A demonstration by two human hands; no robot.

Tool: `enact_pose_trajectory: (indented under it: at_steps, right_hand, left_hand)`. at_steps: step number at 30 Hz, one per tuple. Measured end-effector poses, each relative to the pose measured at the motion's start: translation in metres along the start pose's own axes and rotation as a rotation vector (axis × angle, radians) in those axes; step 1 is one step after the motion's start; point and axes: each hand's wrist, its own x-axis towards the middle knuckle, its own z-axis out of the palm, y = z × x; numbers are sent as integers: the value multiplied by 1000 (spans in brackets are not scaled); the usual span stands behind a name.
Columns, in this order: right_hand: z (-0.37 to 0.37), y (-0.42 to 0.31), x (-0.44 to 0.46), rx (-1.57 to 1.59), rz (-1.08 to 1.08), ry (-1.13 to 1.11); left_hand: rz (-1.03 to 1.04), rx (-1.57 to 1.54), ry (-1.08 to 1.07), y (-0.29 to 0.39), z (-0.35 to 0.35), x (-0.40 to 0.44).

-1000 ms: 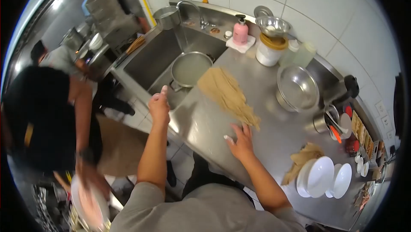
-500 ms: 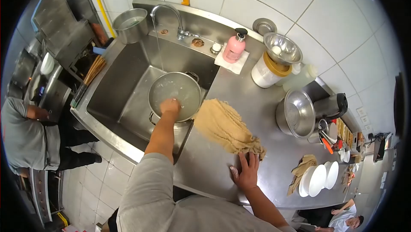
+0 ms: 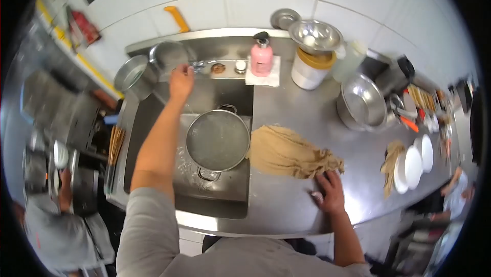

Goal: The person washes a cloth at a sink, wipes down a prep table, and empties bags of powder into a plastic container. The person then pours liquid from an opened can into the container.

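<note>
My left hand [image 3: 181,81] is raised at the back of the sink, fingers curled at the chrome faucet [image 3: 203,65]. Blur hides what the fingers hold, if anything. Below it, a two-handled metal pot [image 3: 217,141] of cloudy water stands in the steel sink [image 3: 186,204]. Foam lies on the sink bottom beside the pot. My right hand [image 3: 331,192] rests on the steel counter with fingers spread, its fingertips at the edge of a crumpled tan cloth [image 3: 289,151].
A pink pump bottle [image 3: 262,58], a yellow-lidded tub [image 3: 311,70] bearing a metal bowl [image 3: 315,36], and a deep bowl [image 3: 362,102] line the counter. White plates [image 3: 410,166] stand right. A metal pot [image 3: 136,77] sits left; another person [image 3: 66,226] stands beyond.
My left hand has left the pot and moved up to the faucet. My right hand stays by the cloth. The camera view has turned, and the falling water stream no longer shows clearly.
</note>
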Motion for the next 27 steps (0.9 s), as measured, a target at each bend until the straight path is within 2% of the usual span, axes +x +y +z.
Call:
enact_pose_trajectory:
  at_steps: [2,4,6,9,10,11,14,18,21,23,25,26,27]
  right_hand:
    - [0,-16,7,-98,71,16]
    - [12,-18,13,-105,96,87]
    - [16,-23,17,-40,48,195]
    - [37,-32,15,-41,200,195]
    - [53,-29,5,75,223,303]
    - [41,-52,8,57,227,325]
    - [73,-85,7,14,577,314]
    - [79,-130,-21,26,580,228]
    - [89,-153,-19,-4,547,218]
    - [81,-154,-11,-26,618,184]
    - [81,-165,-2,-84,627,156]
    - [79,-169,1,-144,664,135]
    - [79,-170,3,-163,661,145]
  left_hand:
    - [451,254,-112,-5,-1,21]
    - [651,214,-163,-18,9,32]
    - [688,207,-248,-67,58,62]
    - [789,113,-389,-142,87,102]
    - [814,108,-394,-169,104,130]
    - [804,113,-448,-160,129,145]
    - [666,117,-513,-114,125,136]
    - [587,13,-599,-96,117,135]
    - [539,-104,-674,-114,108,156]
    - [495,-162,-684,-138,83,168]
    - [1028,36,-446,-102,100,154]
    - [1024,19,-432,-87,102,143]
    - [972,222,-509,-71,96,126]
